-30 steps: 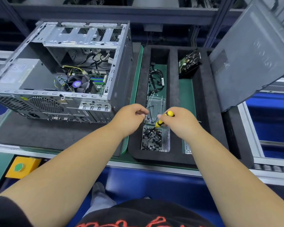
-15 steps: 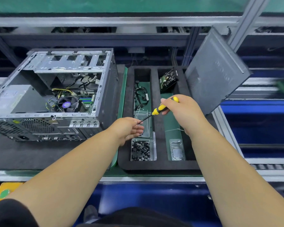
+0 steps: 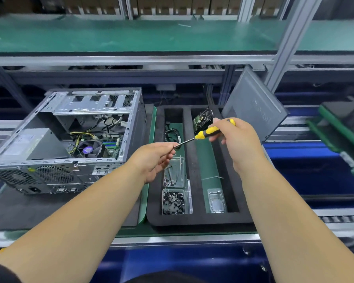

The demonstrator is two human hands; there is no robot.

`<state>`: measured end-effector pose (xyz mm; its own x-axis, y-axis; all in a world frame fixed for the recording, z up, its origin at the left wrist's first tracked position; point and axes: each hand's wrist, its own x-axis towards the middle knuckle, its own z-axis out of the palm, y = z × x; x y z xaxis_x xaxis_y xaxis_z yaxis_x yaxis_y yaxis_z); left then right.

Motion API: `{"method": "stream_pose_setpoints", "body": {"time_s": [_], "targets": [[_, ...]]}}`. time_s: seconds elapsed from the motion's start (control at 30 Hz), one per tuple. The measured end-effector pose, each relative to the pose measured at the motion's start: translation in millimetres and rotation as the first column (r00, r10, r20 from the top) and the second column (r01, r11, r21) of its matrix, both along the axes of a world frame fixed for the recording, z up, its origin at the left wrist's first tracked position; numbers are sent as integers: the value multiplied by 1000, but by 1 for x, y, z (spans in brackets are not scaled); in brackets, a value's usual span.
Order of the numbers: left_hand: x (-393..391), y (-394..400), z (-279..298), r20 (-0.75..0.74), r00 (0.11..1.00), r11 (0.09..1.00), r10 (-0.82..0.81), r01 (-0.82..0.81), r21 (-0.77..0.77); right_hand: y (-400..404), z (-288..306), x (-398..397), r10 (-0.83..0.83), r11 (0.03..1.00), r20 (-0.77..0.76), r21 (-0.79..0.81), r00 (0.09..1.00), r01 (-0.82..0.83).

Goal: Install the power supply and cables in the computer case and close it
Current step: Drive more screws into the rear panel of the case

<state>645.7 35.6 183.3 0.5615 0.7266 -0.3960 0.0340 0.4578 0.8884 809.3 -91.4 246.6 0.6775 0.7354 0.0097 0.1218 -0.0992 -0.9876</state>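
The open computer case (image 3: pixel 70 166) lies on its side at the left, with the grey power supply (image 3: pixel 27 144) in its near-left corner and cables and a fan visible inside. My right hand (image 3: pixel 236 139) grips a yellow-handled screwdriver (image 3: pixel 207 133) above the foam tray. My left hand (image 3: pixel 154 158) pinches at the screwdriver's tip; a screw there is too small to see. The grey side panel (image 3: pixel 253 107) leans upright at the tray's far right.
A black foam tray (image 3: pixel 194 218) holds clear boxes of screws (image 3: pixel 173 201), a cable bundle (image 3: pixel 172 133), a circuit board part (image 3: pixel 202 119) and a small clear box (image 3: pixel 217 201). A green shelf (image 3: pixel 131 35) runs overhead. Another green tray (image 3: pixel 343 129) sits at the far right.
Both hands rose from the screw box and now meet at the screwdriver tip higher over the tray. My head tilted up, so the upper shelf has come into view.
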Motion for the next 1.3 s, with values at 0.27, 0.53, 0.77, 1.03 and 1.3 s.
{"method": "stream_pose_setpoints", "body": {"time_s": [0.27,0.53,0.77,1.03,1.3], "targets": [[-34,10,37,25,999,965,-31,24,261,13,27,-29,16,991,-80,134,997,-5],[-86,27,47,82,996,952,-21,-5,307,33,42,-74,63,986,-60,158,996,-53],[-146,51,55,216,976,982,-19,-22,189,60,44,-133,68,986,-53,157,996,-59],[-231,82,56,212,977,986,-9,-27,166,86,43,-219,134,974,-42,189,990,-123],[-294,117,52,295,955,995,21,-48,82,93,29,-296,227,973,43,-61,973,-225]]}}
